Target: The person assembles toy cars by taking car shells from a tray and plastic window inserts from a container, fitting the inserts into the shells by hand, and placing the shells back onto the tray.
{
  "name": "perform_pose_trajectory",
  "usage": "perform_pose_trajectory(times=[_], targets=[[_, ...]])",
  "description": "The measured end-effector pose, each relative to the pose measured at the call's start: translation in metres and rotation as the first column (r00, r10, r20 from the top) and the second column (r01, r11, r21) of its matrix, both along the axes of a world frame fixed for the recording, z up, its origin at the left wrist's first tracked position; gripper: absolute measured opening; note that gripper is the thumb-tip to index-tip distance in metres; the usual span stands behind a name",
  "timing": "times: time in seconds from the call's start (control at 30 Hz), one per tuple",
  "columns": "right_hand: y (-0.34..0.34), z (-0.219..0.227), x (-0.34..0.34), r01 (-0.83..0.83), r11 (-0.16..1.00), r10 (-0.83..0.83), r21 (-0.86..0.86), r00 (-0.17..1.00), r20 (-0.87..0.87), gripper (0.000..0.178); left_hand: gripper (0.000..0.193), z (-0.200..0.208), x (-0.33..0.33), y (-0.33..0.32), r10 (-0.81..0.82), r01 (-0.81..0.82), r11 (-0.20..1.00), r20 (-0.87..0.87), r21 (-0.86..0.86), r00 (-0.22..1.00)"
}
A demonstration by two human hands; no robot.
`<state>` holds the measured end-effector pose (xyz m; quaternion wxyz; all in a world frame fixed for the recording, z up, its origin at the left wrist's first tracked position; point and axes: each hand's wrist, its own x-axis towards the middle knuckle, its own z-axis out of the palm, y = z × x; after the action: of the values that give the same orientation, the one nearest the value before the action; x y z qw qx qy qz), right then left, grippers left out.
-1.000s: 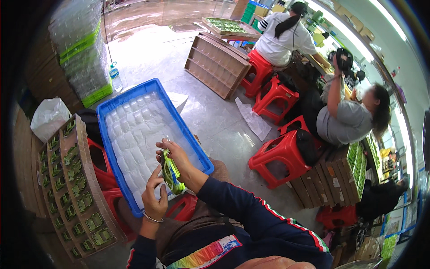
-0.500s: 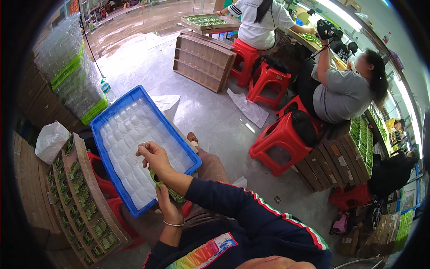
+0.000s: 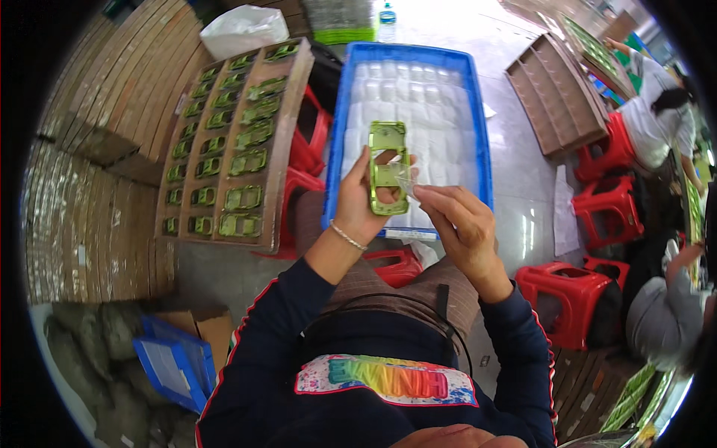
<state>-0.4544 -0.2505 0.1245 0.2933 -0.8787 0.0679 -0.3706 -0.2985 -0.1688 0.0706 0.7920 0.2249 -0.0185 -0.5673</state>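
The green car-shaped frame [image 3: 388,172] is located above the near half of the blue tray [image 3: 336,149]. The left hand [image 3: 357,200] grips the frame at its left edge, fingers curled behind it; the right hand [image 3: 464,228] pinches a small piece of clear film [image 3: 405,181] at the frame's right side. Frame and hands cover part of the rows of white packets [image 3: 407,93] in the tray. To the left, a brown compartment tray [image 3: 278,160] carries similar green frames [image 3: 243,198] and partly blocks the view of a red stool [image 3: 317,134]. Farther left stand stacked brown boards [image 3: 123,82]; a white bag [image 3: 243,31] lies beyond. At right, a white sheet [image 3: 565,213] lies on the floor near more red stools [image 3: 564,295].
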Motion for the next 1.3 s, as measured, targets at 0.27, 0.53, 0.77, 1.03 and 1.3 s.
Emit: perform_pose_trajectory(times=[0.27,0.53,0.77,1.03,1.3], targets=[[0.003,-0.01,0.028,-0.092,0.942,0.054,-0.322,0.991,-0.124,0.033,0.057,-0.006,0.011,0.011,0.039,-0.038,0.997,-0.006,0.061,0.999],[0.009,-0.011,0.038,-0.068,0.899,-0.02,-0.433,0.981,-0.195,0.031,0.056,-0.007,0.012,0.01,0.046,-0.045,0.995,-0.01,0.085,0.999],[0.005,-0.011,0.039,-0.06,0.876,-0.048,-0.479,0.977,-0.21,0.033,0.055,-0.006,0.012,0.009,0.005,-0.007,0.999,0.027,0.047,1.0],[0.003,-0.013,0.042,-0.095,0.865,-0.028,-0.493,0.971,-0.237,0.031,0.054,-0.004,0.008,0.004,0.037,-0.04,0.991,0.022,0.127,0.999],[-0.005,-0.023,0.042,-0.122,0.851,0.023,-0.51,0.98,-0.196,0.033,0.053,-0.009,0.008,0.001,0.019,-0.022,0.99,0.021,0.139,1.0]])
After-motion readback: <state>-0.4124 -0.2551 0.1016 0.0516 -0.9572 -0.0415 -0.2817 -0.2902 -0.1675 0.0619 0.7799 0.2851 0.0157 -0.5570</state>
